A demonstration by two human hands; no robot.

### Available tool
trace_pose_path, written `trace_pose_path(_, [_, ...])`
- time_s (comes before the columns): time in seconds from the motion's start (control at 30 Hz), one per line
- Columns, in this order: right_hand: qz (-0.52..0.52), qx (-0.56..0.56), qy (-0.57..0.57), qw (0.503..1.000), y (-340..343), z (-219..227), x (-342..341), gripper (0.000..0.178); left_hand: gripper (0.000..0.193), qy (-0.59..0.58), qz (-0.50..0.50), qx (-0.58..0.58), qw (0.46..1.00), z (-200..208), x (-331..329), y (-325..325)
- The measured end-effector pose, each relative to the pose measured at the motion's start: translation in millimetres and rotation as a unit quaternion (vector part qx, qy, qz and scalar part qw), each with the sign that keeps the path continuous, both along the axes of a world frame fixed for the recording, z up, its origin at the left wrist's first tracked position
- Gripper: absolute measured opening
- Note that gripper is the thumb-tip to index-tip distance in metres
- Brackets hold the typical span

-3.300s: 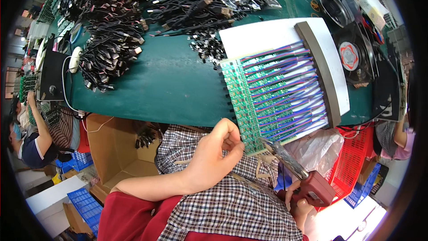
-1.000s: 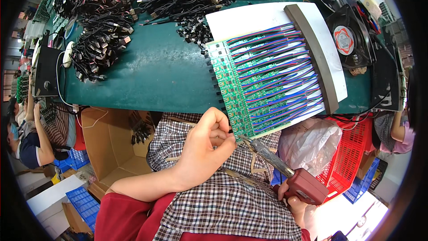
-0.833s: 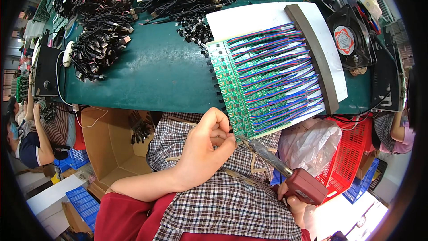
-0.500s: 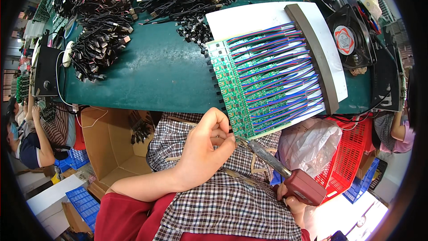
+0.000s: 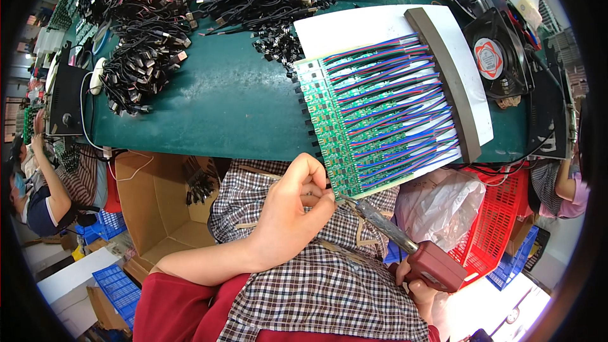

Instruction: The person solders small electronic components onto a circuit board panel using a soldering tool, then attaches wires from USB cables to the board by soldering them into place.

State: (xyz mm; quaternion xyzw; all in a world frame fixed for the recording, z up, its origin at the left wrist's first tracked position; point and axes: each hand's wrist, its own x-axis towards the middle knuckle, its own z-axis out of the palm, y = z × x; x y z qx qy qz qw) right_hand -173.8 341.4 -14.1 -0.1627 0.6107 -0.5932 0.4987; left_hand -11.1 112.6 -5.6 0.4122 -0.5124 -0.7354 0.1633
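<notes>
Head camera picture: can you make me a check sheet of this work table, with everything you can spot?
Surface: green table, bare in the middle.
Job's things: green circuit board panel with coloured wires on a white sheet, under a grey bar; soldering iron, tip at the panel's near corner.
Clutter: two black fans.
Grips: left hand pinches beside the iron's tip; what it holds is too small to tell. Right hand grips the iron's red handle.
Cables: heaps of black cables at the far left.
Surroundings: cardboard box, red basket, blue crates, another person on the left.
</notes>
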Motion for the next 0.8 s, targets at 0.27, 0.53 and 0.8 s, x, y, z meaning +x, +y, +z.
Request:
trace_pose_path(0.27, [0.002, 0.006, 0.033, 0.999, -4.3, -1.1, -2.6, 0.058, 0.021, -0.008, 0.004, 0.000, 1.000, 0.7, -2.3, -2.9])
trace_pose_path(0.53, [-0.116, -0.112, 0.046, 0.986, -4.5, 19.6, -5.3, 0.049, 0.020, 0.039, 0.031, -0.033, 0.998, 2.3, -10.2, 2.0])
trace_pose_path(0.8, [-0.285, -0.193, 0.404, 0.848, -15.7, 31.2, -65.1, 0.072, 0.022, -0.005, 0.012, -0.037, 0.999, 7.4, 1.0, 2.5])
